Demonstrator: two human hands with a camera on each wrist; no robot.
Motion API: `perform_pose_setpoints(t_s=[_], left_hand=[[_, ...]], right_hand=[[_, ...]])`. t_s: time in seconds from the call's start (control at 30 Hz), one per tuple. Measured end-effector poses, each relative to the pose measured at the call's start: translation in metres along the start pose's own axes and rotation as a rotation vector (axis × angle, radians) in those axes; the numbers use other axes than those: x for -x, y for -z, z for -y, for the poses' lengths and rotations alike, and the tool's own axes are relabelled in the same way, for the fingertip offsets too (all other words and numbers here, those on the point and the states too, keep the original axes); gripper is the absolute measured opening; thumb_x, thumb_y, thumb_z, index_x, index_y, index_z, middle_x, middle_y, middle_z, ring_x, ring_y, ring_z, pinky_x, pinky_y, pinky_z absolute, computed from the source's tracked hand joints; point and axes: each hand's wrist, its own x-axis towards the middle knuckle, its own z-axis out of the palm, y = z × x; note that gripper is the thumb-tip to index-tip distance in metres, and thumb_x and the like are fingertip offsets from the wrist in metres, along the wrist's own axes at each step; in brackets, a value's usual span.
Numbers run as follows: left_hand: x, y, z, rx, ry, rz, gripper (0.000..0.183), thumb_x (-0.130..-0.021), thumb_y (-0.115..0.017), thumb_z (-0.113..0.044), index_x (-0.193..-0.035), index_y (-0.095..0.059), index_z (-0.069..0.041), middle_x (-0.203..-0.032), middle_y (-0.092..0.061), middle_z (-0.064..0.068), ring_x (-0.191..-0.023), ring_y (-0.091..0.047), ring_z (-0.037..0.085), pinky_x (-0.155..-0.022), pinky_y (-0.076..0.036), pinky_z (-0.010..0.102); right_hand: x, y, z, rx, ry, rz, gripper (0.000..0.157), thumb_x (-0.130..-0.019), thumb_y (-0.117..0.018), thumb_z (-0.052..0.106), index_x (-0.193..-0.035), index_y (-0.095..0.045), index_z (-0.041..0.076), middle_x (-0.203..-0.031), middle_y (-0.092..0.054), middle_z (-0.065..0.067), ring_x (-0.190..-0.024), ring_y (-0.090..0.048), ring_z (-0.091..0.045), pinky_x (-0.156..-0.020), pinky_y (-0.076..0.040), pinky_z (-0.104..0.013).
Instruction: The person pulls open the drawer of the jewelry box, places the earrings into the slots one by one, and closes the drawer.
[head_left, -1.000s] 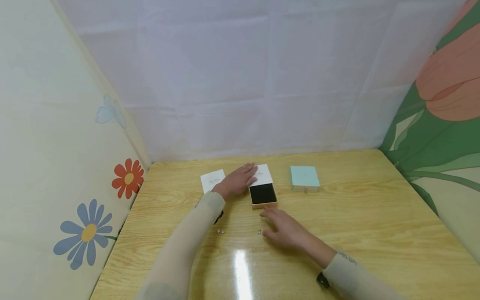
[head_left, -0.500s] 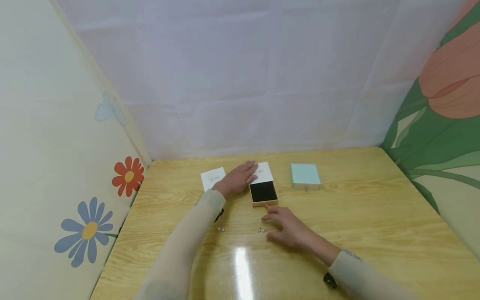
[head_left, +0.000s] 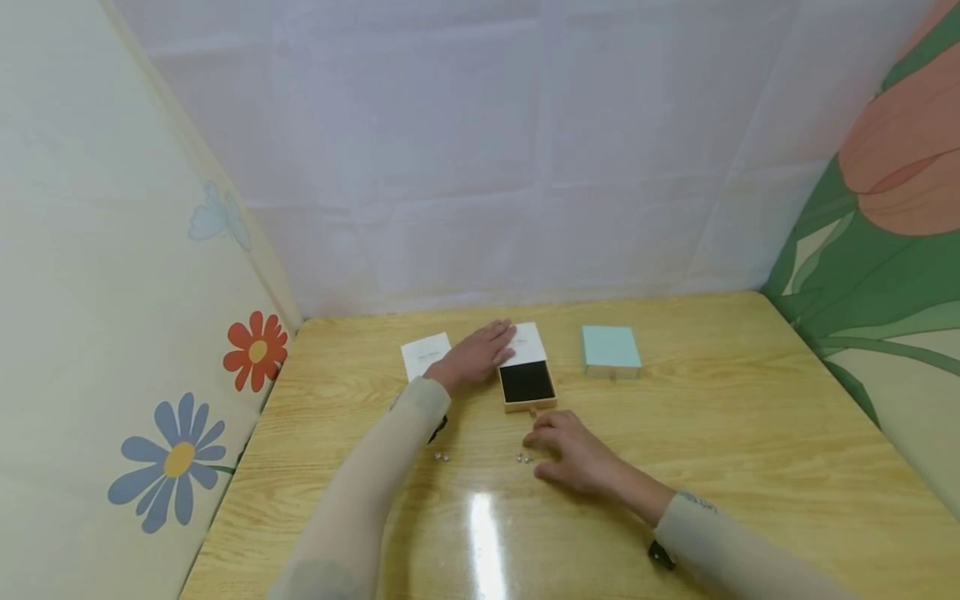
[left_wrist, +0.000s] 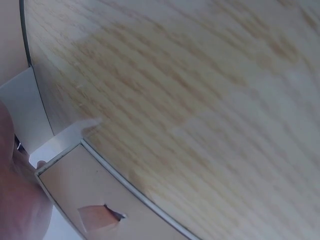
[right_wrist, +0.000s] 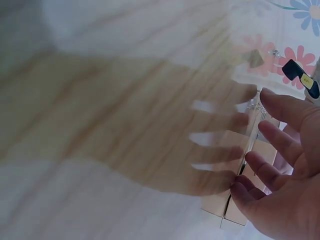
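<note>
A white printed square (head_left: 423, 352) sat leftmost on the wood-grain table (head_left: 720, 417), one corner covered by my left wrist. Nearer me, two small shiny pieces (head_left: 442, 457) lay side by side. My left hand (head_left: 476, 354) was unclenched, fingers extended and resting on the left part of the white drawer box (head_left: 531, 346), at the centre of the arrangement. Its drawer (head_left: 529, 407) projected toward me, black lining (head_left: 527, 382) exposed. Below it lay a second shiny pair (head_left: 523, 458), just beside my right hand (head_left: 570, 450). That grip was released, fingers loosely bent and spread near the drawer's pull tab (head_left: 534, 412); contact could not be determined. Rightmost, a pale teal box (head_left: 611, 347) stood well apart.
</note>
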Motion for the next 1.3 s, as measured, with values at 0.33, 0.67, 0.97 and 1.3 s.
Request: perform_pose_setpoints(t_s=[0.33, 0.67, 0.97, 1.3], left_hand=[[-0.0014, -0.0008, 0.0008, -0.012, 0.003, 0.005, 0.060, -0.111, -0.024, -0.040, -0.161, -0.012, -0.010, -0.169, -0.012, 0.012, -0.157, -0.010, 0.028, -0.130, -0.011, 0.040], [-0.0026, -0.0040, 0.0033, -0.031, 0.004, 0.007, 0.059, -0.111, -0.022, -0.040, -0.161, -0.010, -0.011, -0.169, -0.011, 0.011, -0.157, -0.009, 0.027, -0.130, -0.010, 0.039], [-0.0044, -0.0076, 0.0060, -0.042, 0.020, 0.024, 0.060, -0.111, -0.020, -0.043, -0.162, -0.009, -0.014, -0.170, -0.009, 0.008, -0.158, -0.007, 0.023, -0.130, -0.008, 0.035], [-0.0048, -0.0056, 0.0055, -0.043, 0.010, 0.020, 0.060, -0.111, -0.021, -0.043, -0.162, -0.009, -0.013, -0.170, -0.010, 0.009, -0.157, -0.007, 0.024, -0.130, -0.010, 0.037]], right_hand=[[-0.0033, -0.0029, 0.0012, 0.047, 0.018, -0.031, 0.027, -0.080, -0.082, 0.019, -0.106, -0.077, 0.014, -0.117, -0.063, -0.005, -0.114, -0.050, -0.025, -0.099, -0.048, -0.048], [-0.0054, -0.0049, 0.0013, 0.066, 0.018, -0.040, 0.016, -0.080, -0.082, 0.019, -0.095, -0.078, 0.019, -0.111, -0.063, -0.002, -0.112, -0.050, -0.024, -0.097, -0.048, -0.046], [-0.0055, -0.0052, 0.0063, 0.078, 0.000, -0.065, 0.009, -0.080, -0.082, 0.015, -0.086, -0.078, 0.020, -0.104, -0.062, 0.001, -0.106, -0.050, -0.020, -0.091, -0.049, -0.040], [-0.0078, -0.0041, 0.0086, 0.106, -0.014, -0.063, 0.007, -0.082, -0.081, 0.014, -0.083, -0.077, 0.021, -0.102, -0.062, 0.003, -0.104, -0.051, -0.019, -0.092, -0.049, -0.040]])
